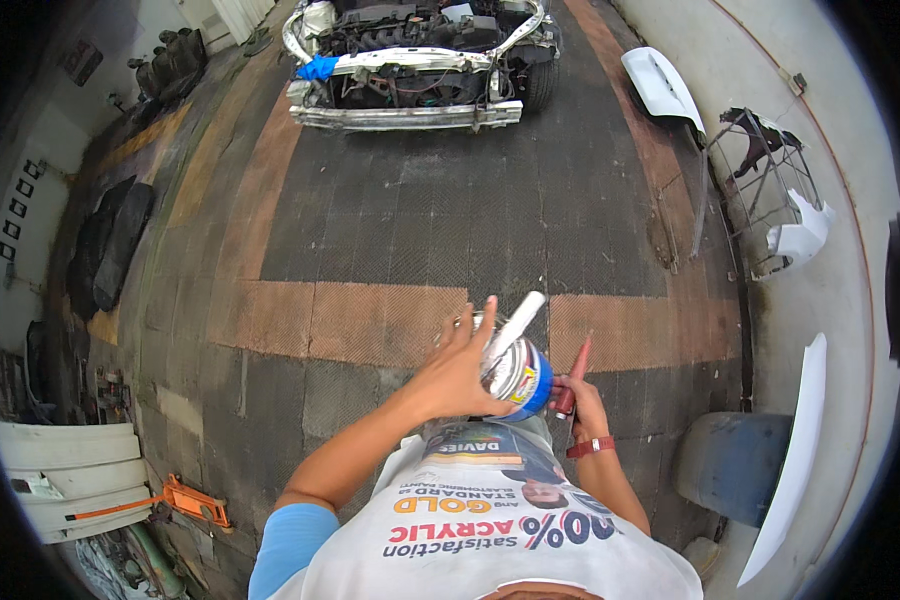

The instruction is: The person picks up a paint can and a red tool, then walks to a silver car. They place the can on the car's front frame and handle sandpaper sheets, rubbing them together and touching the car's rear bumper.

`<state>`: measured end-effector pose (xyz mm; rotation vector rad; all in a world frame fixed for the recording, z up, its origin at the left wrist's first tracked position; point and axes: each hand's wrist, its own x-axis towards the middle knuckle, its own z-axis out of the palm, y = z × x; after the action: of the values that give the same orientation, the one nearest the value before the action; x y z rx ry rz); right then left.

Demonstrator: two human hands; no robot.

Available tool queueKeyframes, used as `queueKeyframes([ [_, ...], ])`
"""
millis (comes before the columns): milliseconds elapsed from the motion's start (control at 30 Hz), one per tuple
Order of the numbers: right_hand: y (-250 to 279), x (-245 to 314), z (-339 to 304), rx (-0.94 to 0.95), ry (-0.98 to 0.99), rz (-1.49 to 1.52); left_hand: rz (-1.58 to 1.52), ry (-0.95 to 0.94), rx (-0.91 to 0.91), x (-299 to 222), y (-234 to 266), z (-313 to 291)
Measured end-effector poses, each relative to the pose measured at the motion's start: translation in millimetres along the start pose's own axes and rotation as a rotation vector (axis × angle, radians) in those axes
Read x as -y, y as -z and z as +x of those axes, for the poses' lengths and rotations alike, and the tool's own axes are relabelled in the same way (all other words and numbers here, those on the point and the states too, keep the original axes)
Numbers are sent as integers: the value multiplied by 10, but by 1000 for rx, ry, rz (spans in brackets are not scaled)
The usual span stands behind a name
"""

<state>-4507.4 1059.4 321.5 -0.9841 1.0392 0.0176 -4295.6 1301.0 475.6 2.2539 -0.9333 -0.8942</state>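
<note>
Watching from the head camera, I have the left hand (460,370) clamped around a blue-and-silver can (540,388), thumb low on the near side and fingers spread toward the far rim. The can is in front of the white shirt (355,560), above the tiled floor (400,225). A white stick (519,325) slants across its top, pointing away from the wearer; I cannot tell whether the fingers bear on it too. The right hand (588,405) is closed on a slim red tube (566,402), just beside the can's right side. To do this well, I would want the left grip firm and the can level, since a lean could spill anything inside; I cannot see its contents. I would have the white stick clear of the knuckles, press the tube only lightly, and hold both pieces close in, with the wrists relaxed.
</note>
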Motion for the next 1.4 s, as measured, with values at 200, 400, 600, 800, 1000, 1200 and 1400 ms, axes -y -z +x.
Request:
queueKeyframes([
  [200,-559,1284,1284,87,-33,-92,7,92,-131,-3,710,1196],
  [400,-1098,2633,2229,154,34,-200,-8,38,-336,-37,1554,2238],
  [600,-1719,3523,3341,174,102,-157,-61,67,-348,329,2408,3454],
  [800,-2413,4362,4365,62,45,-168,-71,61,-254,729,3395,4802],
  [1000,-3022,5231,5097,69,61,-149,-10,55,-190,903,4362,5813],
  [1200,-3535,5887,6017,106,63,-120,10,99,-252,1054,4960,6691],
  [1400,-3876,6498,7127,213,2,-141,3,212,-324,1132,5293,7594],
])
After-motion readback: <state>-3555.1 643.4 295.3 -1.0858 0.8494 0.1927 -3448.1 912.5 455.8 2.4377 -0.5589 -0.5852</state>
